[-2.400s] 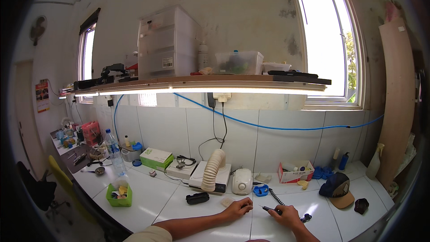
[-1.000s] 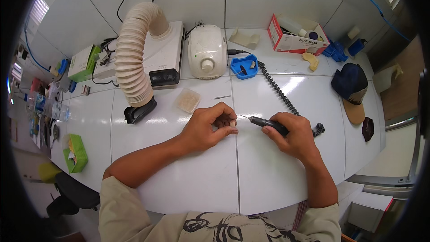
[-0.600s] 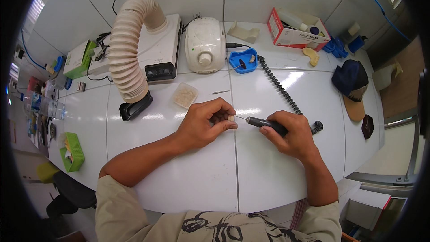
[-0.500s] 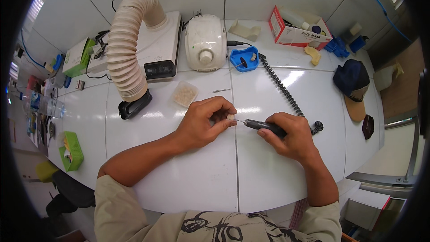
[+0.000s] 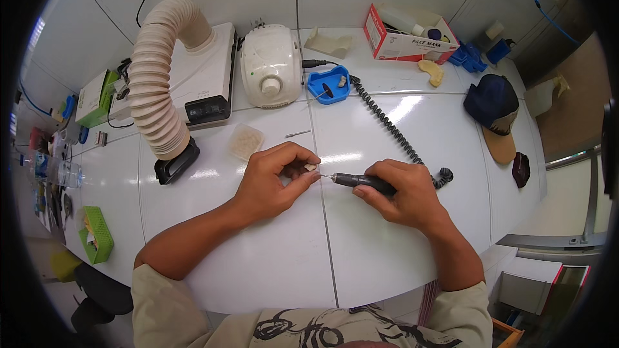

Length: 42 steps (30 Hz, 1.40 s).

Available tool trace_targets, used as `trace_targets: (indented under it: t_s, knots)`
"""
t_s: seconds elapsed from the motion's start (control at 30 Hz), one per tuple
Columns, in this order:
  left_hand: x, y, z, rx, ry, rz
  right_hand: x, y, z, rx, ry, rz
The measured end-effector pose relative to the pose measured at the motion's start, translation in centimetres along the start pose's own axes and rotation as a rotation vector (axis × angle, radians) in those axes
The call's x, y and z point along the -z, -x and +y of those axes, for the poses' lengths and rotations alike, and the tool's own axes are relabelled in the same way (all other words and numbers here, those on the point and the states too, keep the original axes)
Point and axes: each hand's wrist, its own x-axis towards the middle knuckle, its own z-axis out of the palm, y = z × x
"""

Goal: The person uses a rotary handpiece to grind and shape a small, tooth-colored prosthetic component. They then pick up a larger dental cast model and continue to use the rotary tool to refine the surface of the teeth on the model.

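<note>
One red-and-white box [image 5: 407, 35] behind right hand [image 5: 403, 192]

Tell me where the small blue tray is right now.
In the head view, the small blue tray sits at the back of the white table, right of the white motor unit, where the coiled cord begins.

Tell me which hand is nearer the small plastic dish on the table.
Left. The left hand lies just below and right of the dish; the right hand, gripping the black handpiece, sits farther right.

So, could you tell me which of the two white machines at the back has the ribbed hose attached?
The boxy one on the left; the ribbed hose rises from it. The rounded unit beside it has none.
</note>
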Motion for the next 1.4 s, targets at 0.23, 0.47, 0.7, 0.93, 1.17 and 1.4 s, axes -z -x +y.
trace_targets:
  t_s: [0.23, 0.47, 0.7, 0.93, 1.17, 1.4]
  knots:
    - [-0.8, 0.0, 0.4, -0.367, -0.422, 0.066, 0.0, 0.1, 1.2, -0.046, 0.116, 0.149]
    - [-0.9, 0.3, 0.8, -0.234, -0.553, 0.052, 0.6, -0.4, 2.3, -0.150, 0.125, 0.224]
    - [-1.8, -0.4, 0.8, -0.353, -0.665, 0.161, 1.4, -0.5, 3.0, -0.183, 0.156, 0.285]
    - [-6.1, -4.4, 4.1, -0.524, -0.645, 0.083, 2.0, -2.2, 4.9, -0.304, -0.428, 0.853]
    - [-15.8, -21.5, 5.0, -0.484, -0.734, 0.245, 4.5, -2.0, 7.5, -0.594, -1.225, 1.047]
    - [-20.0, -28.6, 5.8, -0.163, -0.945, 0.066, 4.1, -2.0, 9.2, -0.579, -1.185, 1.035]
